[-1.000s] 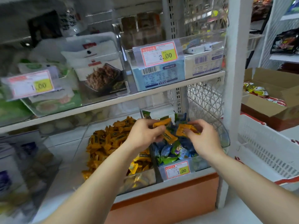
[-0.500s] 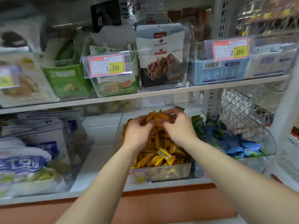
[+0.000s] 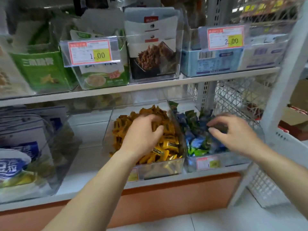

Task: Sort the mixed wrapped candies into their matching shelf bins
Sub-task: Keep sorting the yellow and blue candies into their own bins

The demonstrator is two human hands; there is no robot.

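Note:
A clear bin (image 3: 160, 170) on the lower shelf holds a heap of orange wrapped candies (image 3: 168, 145). Right beside it, a second clear bin (image 3: 233, 161) holds blue and green wrapped candies (image 3: 195, 142). My left hand (image 3: 143, 134) rests on the orange heap with its fingers bent and spread among the wrappers; I see no candy gripped in it. Over the blue and green candies hovers my right hand (image 3: 233, 132), fingers loosely curled, thumb near the fingertips, nothing visible between them.
The upper shelf (image 3: 150, 87) hangs low over both bins, carrying clear bins of snack packs with price tags (image 3: 90, 52). A white mesh panel (image 3: 236, 97) and a shelf post (image 3: 283, 90) close the right side. Bagged goods (image 3: 18, 154) fill the lower left.
Both hands carried orange candies from the blue-green bin to the orange bin. My right hand has since moved back over the blue-green bin; my left hand stays on the orange heap.

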